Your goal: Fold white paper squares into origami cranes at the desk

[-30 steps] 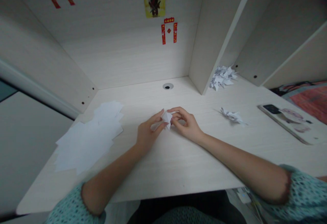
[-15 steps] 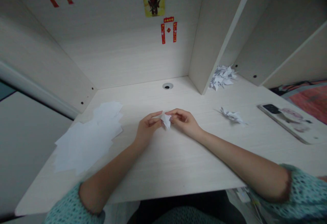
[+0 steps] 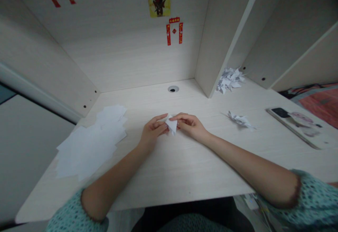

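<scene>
A small piece of folded white paper (image 3: pixel 172 125) is held between my two hands, over the middle of the desk. From its left side my left hand (image 3: pixel 154 129) pinches it with thumb and fingers. My right hand (image 3: pixel 190 123) grips its upper right edge, the fingers curled behind. A flat, pale triangular face of the paper points toward me, with small points below it. Fingertips cover part of the folds.
Loose white paper sheets (image 3: pixel 92 147) lie overlapping at the left. Folded paper pieces (image 3: pixel 240 119) rest to the right, and a larger heap of them (image 3: pixel 230 79) sits by the upright divider (image 3: pixel 224 38). A phone (image 3: pixel 298 126) lies at the far right. A cable hole (image 3: pixel 173 89) is at the back.
The folded paper has turned in my fingers and now shows a broader flat triangular face. My left fingers have shifted slightly; both arms stay nearly in place.
</scene>
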Action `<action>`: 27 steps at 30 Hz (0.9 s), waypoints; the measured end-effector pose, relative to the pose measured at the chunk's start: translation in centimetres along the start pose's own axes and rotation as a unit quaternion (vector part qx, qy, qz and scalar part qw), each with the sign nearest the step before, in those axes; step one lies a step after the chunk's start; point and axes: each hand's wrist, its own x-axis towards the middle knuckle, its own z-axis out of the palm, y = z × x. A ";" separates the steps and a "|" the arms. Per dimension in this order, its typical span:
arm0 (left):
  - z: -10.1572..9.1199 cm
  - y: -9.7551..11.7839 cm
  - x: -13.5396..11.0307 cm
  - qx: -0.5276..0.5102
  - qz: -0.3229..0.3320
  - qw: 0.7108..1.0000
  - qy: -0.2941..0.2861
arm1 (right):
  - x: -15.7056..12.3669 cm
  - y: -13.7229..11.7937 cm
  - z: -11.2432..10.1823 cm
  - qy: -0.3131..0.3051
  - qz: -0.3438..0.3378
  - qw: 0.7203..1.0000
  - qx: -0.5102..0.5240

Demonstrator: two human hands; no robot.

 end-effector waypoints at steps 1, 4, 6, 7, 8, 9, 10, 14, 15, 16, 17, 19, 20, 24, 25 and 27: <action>-0.1 -0.1 0.0 0.002 -0.001 1.000 0.002 | 0.0 0.0 0.0 -0.003 0.005 1.000 -0.003; -0.3 -0.3 0.2 0.008 -0.001 1.000 0.008 | 0.2 0.3 -0.1 -0.012 0.026 0.999 0.014; -0.4 -0.3 0.3 0.011 -0.001 1.000 0.012 | 0.3 0.5 -0.2 -0.010 0.035 0.999 0.036; -0.4 -0.3 0.4 0.014 0.000 1.000 0.012 | 0.3 0.6 -0.2 -0.008 0.039 0.998 0.046; -0.5 -0.3 0.4 0.018 0.004 1.000 0.010 | 0.3 0.7 -0.3 -0.005 0.042 0.998 0.055; -0.5 -0.2 0.4 0.026 0.012 1.000 0.006 | 0.3 0.7 -0.3 -0.002 0.046 0.997 0.061; -0.5 -0.1 0.4 0.039 0.026 0.999 0.001 | 0.4 0.7 -0.4 0.000 0.051 0.997 0.064; -0.5 0.7 0.1 0.133 0.093 0.987 -0.008 | 0.4 0.7 -0.9 -0.003 0.063 0.997 0.053; -0.5 0.9 0.0 0.154 0.104 0.983 -0.003 | 0.5 0.7 -1.1 -0.003 0.062 0.997 0.049; -0.5 1.0 0.0 0.170 0.110 0.979 0.002 | 0.5 0.7 -1.2 -0.001 0.061 0.997 0.045; -0.5 1.1 -0.1 0.183 0.113 0.977 0.008 | 0.6 0.8 -1.4 0.000 0.061 0.997 0.042; -0.5 1.2 -0.1 0.199 0.113 0.973 0.012 | 0.7 0.9 -1.6 0.000 0.065 0.997 0.038; -0.5 1.2 -0.1 0.205 0.110 0.973 0.011 | 0.7 1.0 -1.7 -0.004 0.071 0.997 0.037; -0.6 1.1 0.0 0.214 0.096 0.972 -0.003 | 0.9 1.1 -1.9 -0.022 0.093 0.995 0.033; -0.6 1.1 0.1 0.209 0.094 0.973 -0.005 | 0.9 1.1 -1.9 -0.022 0.093 0.995 0.032; -0.7 1.0 0.2 0.187 0.092 0.978 -0.012 | 0.9 1.1 -1.9 -0.020 0.090 0.995 0.034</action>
